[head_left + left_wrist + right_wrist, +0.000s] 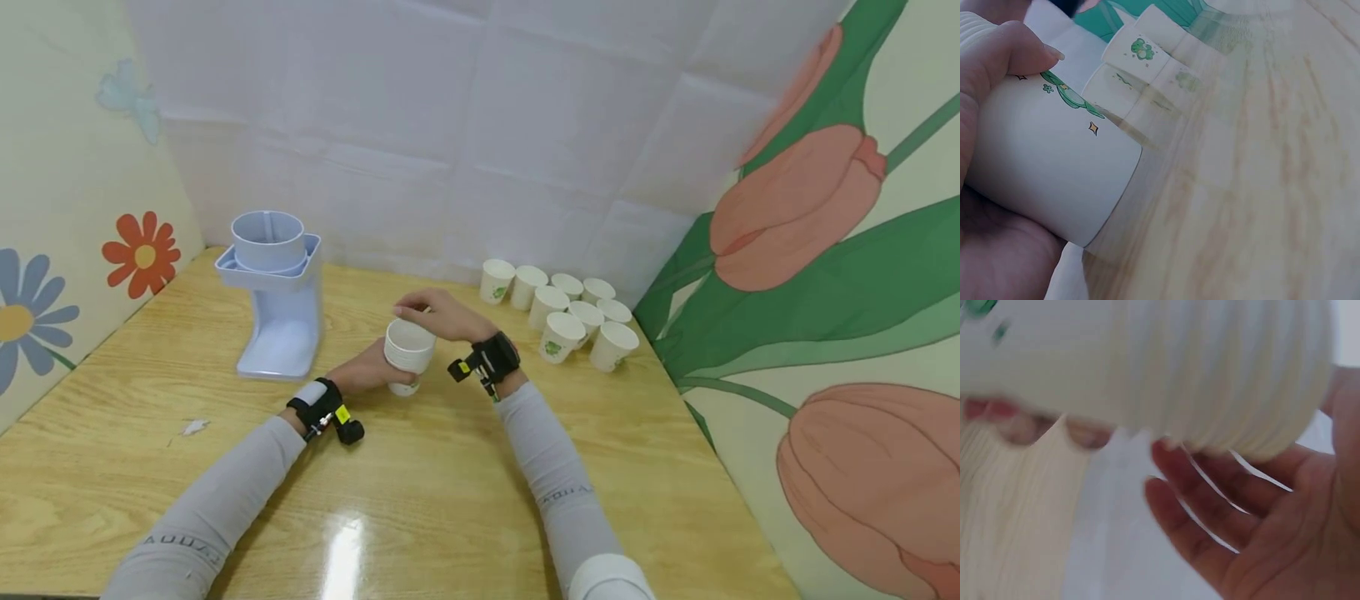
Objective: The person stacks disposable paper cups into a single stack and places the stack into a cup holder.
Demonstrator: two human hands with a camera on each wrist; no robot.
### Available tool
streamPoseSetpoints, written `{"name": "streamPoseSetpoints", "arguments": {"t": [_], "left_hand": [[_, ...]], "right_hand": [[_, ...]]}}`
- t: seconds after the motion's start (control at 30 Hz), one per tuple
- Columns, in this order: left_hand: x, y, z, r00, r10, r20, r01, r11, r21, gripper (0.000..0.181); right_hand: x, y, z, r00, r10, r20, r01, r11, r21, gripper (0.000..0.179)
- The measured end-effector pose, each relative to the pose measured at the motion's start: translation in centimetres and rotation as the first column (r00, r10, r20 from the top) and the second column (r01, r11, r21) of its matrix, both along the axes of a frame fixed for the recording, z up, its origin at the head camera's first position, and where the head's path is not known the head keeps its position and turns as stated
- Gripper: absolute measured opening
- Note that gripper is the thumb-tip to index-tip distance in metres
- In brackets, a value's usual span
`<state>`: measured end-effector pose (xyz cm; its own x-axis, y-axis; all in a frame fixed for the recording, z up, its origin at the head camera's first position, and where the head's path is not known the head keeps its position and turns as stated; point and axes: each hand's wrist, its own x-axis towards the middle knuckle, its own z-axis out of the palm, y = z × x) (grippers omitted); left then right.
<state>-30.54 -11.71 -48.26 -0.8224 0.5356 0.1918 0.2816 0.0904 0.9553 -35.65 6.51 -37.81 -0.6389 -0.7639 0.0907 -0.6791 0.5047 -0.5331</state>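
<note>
My left hand (367,369) grips a stack of nested white paper cups (409,350) around its lower part, thumb across the front. In the left wrist view, the lowest cup (1054,169) bears a green printed drawing, and its base is close to the tabletop. At the stack's upper end is my right hand (446,315), over the far side of the rim. In the right wrist view, the fingers (1185,512) of that hand are spread and lightly bent beside the ridged rims; whether they touch is unclear, and its thumb is hidden.
Several white paper cups (562,337) stand upright in a group at the back right. A pale blue plastic stand (281,325) with a round holder (268,250) on top is at the back left. A small white scrap (195,427) lies on the wooden table (420,508).
</note>
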Motion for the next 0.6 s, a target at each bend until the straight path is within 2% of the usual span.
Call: {"name": "streamPoseSetpoints", "arguments": {"t": [0.17, 0.27, 0.43, 0.6], "left_hand": [[0.2, 0.1, 0.1, 1.0, 0.028, 0.001, -0.028, 0.999, 0.016, 0.072], [0.4, 0.1, 0.1, 0.999, 0.039, 0.014, -0.039, 0.999, 0.013, 0.075], [0.5, -0.1, 0.2, 0.998, 0.042, 0.042, -0.042, 0.999, -0.002, 0.08], [0.3, 0.1, 0.1, 0.999, 0.041, 0.036, -0.04, 0.999, -0.012, 0.081]], "right_hand": [[-3.7, 0.8, -1.5, 0.994, -0.103, -0.045, 0.098, 0.99, -0.102, 0.033], [-5.9, 1.8, -1.6, 0.982, -0.18, -0.062, 0.172, 0.979, -0.113, 0.032], [-9.9, 3.7, -1.5, 0.943, -0.302, -0.141, 0.291, 0.952, -0.09, 0.038], [-12.9, 5.8, -1.1, 0.901, -0.404, -0.156, 0.403, 0.914, -0.041, 0.049]]}}
